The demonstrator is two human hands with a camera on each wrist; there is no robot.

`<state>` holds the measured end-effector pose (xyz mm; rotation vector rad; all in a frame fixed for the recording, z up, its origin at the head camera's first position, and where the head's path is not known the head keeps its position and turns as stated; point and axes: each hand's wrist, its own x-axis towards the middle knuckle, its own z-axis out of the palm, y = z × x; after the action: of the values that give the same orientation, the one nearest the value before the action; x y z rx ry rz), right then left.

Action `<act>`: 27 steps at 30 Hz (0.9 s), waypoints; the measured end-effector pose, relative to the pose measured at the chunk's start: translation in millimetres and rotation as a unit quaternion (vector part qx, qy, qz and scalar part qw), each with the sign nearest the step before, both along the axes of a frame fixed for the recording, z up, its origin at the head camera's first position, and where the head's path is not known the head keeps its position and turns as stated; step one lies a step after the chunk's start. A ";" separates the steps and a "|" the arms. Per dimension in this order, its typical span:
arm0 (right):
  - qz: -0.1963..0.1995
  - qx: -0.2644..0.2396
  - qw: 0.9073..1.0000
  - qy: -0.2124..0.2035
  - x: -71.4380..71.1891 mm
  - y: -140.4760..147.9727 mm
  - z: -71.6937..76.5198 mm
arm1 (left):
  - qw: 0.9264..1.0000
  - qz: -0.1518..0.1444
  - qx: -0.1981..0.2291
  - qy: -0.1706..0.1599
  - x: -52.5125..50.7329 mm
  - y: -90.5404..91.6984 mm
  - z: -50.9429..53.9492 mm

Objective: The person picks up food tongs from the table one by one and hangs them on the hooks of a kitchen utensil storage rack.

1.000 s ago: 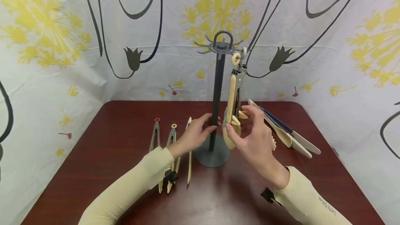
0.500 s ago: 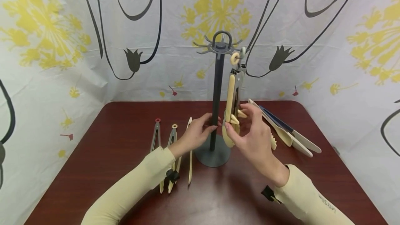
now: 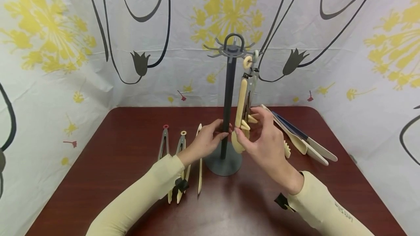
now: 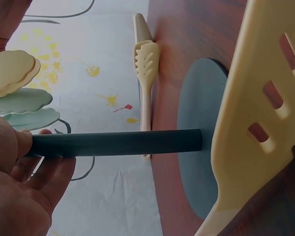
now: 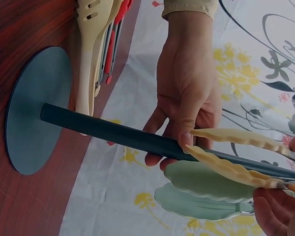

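Observation:
Midway up the dark upright utensil stand (image 3: 229, 94), my left hand (image 3: 206, 141) holds the pole with thumb and fingers around it, as the left wrist view also shows. My right hand (image 3: 268, 143) pinches cream-yellow tongs (image 3: 242, 101) low down, thumb on one side and fingers on the other. These tongs hang by their ring from a right-hand hook at the stand's top; in the right wrist view, their scalloped tips (image 5: 231, 164) are spread apart. Pale green tongs (image 5: 206, 182) hang behind, mostly hidden in the head view.
Left of the round base (image 3: 226, 166) lie tongs with a red ring (image 3: 165, 134), tongs with a yellow ring (image 3: 181, 141) and a slim cream utensil (image 3: 200, 177). Cream and navy-handled utensils (image 3: 292, 126) lie at the right. A patterned cloth (image 3: 203, 75) stands behind the table.
My right hand and the lower end of the yellow tongs have shifted slightly left towards the pole. The left hand keeps its hold on the stand.

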<state>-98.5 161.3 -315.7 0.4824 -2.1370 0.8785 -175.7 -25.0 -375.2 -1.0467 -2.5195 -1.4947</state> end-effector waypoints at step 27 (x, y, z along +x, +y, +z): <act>-0.162 0.051 0.966 -0.193 -69.3 109.6 -40.1 | 1.000 0.005 0.003 -0.017 -1.6 -1.6 -4.8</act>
<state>-167.8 271.0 -355.8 -0.0002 -2.5301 0.7187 -177.3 -26.5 -380.1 -1.0143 -2.5371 -1.5302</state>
